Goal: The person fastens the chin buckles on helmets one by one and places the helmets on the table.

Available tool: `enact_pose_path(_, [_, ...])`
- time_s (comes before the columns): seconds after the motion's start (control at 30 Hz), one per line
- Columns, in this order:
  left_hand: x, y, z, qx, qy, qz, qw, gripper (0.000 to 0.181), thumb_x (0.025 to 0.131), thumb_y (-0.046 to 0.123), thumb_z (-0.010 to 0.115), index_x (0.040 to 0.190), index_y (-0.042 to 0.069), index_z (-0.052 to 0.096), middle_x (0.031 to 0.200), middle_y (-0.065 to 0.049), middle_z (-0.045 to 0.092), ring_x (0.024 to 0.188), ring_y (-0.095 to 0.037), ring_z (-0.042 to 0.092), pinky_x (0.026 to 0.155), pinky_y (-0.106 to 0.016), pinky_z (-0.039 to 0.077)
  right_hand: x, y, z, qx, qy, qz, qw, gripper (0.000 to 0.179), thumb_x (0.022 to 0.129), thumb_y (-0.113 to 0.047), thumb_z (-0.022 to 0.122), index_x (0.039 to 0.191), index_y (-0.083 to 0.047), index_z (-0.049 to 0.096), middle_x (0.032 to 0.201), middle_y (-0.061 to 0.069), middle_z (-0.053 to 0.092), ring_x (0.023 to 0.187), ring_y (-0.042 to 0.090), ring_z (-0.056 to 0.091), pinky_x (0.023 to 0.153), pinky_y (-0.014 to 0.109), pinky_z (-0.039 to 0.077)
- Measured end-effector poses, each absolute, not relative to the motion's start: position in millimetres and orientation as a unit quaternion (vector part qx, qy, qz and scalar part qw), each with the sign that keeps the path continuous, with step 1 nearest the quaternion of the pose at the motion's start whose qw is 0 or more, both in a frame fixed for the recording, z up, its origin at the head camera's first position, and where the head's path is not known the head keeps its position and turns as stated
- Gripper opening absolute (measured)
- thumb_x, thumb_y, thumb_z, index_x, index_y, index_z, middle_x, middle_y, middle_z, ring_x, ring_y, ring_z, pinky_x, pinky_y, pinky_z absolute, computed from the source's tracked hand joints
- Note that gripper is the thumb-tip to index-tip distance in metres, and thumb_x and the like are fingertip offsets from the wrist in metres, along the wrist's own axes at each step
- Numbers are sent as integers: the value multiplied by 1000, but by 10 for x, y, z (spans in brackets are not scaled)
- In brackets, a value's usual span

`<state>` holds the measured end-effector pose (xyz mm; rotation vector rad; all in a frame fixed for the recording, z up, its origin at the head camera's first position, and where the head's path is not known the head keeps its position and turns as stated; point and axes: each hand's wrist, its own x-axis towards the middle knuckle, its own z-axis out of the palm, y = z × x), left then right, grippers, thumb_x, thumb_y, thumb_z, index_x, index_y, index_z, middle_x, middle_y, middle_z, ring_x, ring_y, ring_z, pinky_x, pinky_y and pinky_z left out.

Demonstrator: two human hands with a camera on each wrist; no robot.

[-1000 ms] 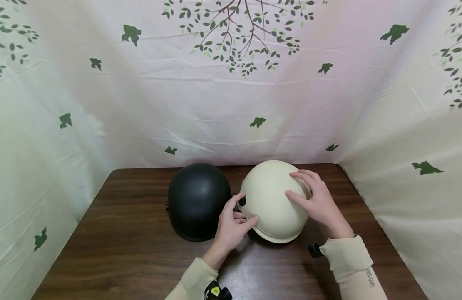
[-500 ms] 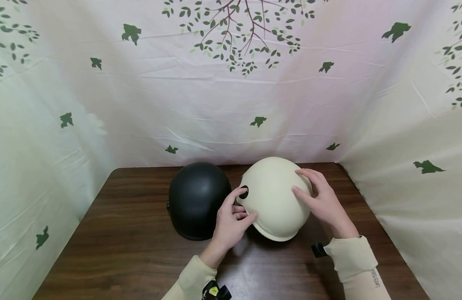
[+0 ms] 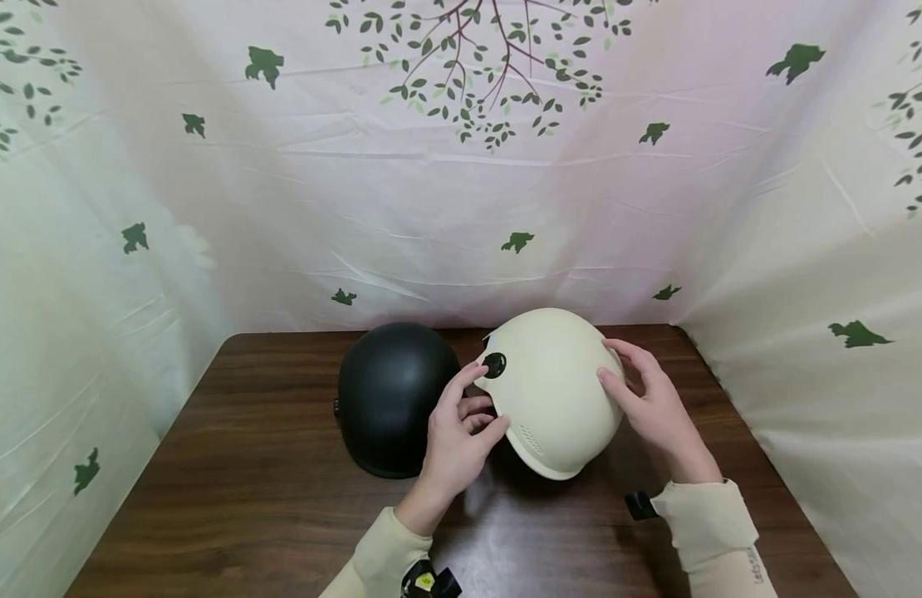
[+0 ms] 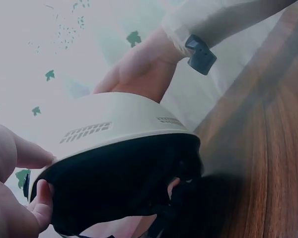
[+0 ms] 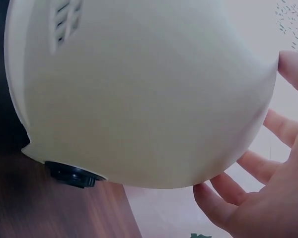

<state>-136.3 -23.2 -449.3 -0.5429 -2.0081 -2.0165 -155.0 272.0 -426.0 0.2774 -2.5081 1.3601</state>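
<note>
A cream helmet (image 3: 554, 390) is tilted, its rim raised toward my left hand (image 3: 457, 440). That hand grips the rim, fingers on both sides of its edge in the left wrist view. One fingertip lies by the round black side knob (image 3: 494, 365). Slotted vents (image 4: 87, 131) show above the rim, and the helmet's dark inside (image 4: 114, 183) faces the left wrist camera. My right hand (image 3: 659, 415) holds the crown with fingers and thumb spread round its curve. A black helmet (image 3: 397, 399) stands dome up, directly left of the cream one.
Both helmets are toward the back of a dark brown wooden table (image 3: 244, 465). A white cloth (image 3: 401, 208) printed with leaves and birds hangs behind the table and along both sides. A dark camera mount (image 3: 640, 504) is at the right wrist.
The cream helmet has turned and tilted up in my hands, its black knob moving up and right and its vents coming into view. The black helmet stays in place.
</note>
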Motion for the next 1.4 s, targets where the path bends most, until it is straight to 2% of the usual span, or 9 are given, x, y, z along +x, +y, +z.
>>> enact_pose_path(0.1, [-1369, -236, -4484, -188, -671, -708, 114, 71, 84, -9, 80, 147, 9, 55, 163, -12, 40, 102, -28, 71, 82, -28, 61, -1556, 2723, -4272, 106, -863, 474, 138, 54, 107, -25, 63, 158, -17, 47, 157, 15, 43, 142, 37, 44, 96, 8, 41])
enact_pose_path(0.27, [-1383, -243, -4469, -192, -654, -724, 103, 73, 82, -8, 82, 147, 8, 55, 164, -16, 37, 100, -27, 71, 81, -26, 60, -1536, 2714, -4242, 116, -869, 460, 139, 56, 109, -26, 59, 162, -22, 42, 160, 12, 42, 140, 32, 44, 93, 9, 42])
enact_pose_path(0.5, [-1405, -255, -4467, -196, -644, -732, 107, 75, 79, -9, 83, 146, 6, 56, 160, -18, 43, 100, -27, 67, 79, -24, 57, -1505, 2646, -4228, 153, -869, 430, 189, 53, 105, -16, 65, 155, -25, 52, 156, 4, 47, 137, 11, 45, 98, 8, 42])
enact_pose_path(0.53, [-1408, -257, -4465, -198, -644, -731, 108, 75, 79, -9, 83, 147, 7, 56, 160, -17, 44, 101, -27, 67, 79, -24, 57, -1496, 2631, -4216, 159, -871, 422, 194, 54, 104, -15, 66, 154, -26, 53, 157, 4, 46, 139, 10, 44, 100, 10, 42])
enact_pose_path(0.63, [-1408, -260, -4458, -207, -648, -724, 111, 74, 80, -7, 83, 147, 8, 55, 161, -16, 43, 106, -33, 66, 81, -28, 58, -1468, 2588, -4158, 172, -879, 398, 196, 57, 100, -16, 71, 154, -29, 54, 159, 5, 44, 144, 21, 41, 108, 34, 45])
enact_pose_path(0.77, [-1405, -262, -4466, -214, -660, -711, 116, 73, 80, -5, 83, 147, 9, 56, 163, -16, 42, 107, -35, 65, 81, -32, 58, -1456, 2559, -4109, 184, -890, 373, 189, 63, 99, -19, 73, 156, -31, 51, 162, 9, 40, 148, 34, 37, 107, 68, 38])
enact_pose_path(0.93, [-1404, -262, -4470, -221, -670, -699, 115, 73, 81, -3, 84, 147, 10, 56, 164, -8, 43, 102, -21, 68, 78, -36, 59, -1450, 2562, -4097, 180, -897, 357, 187, 65, 100, -21, 71, 159, -29, 46, 163, 12, 37, 147, 37, 37, 105, 70, 38])
enact_pose_path(1.07, [-1411, -258, -4457, -233, -677, -689, 113, 72, 83, 1, 85, 147, 13, 56, 165, 0, 41, 103, -19, 68, 78, -42, 59, -1445, 2574, -4095, 177, -897, 358, 190, 66, 101, -21, 69, 161, -28, 44, 162, 12, 37, 146, 36, 37, 105, 69, 38])
enact_pose_path(1.4, [-1439, -259, -4413, -256, -673, -684, 117, 71, 85, 5, 85, 149, 14, 55, 166, -2, 40, 100, -22, 68, 76, -29, 56, -1446, 2580, -4099, 179, -901, 350, 185, 65, 104, -21, 64, 163, -30, 39, 162, 13, 35, 146, 34, 36, 104, 69, 40])
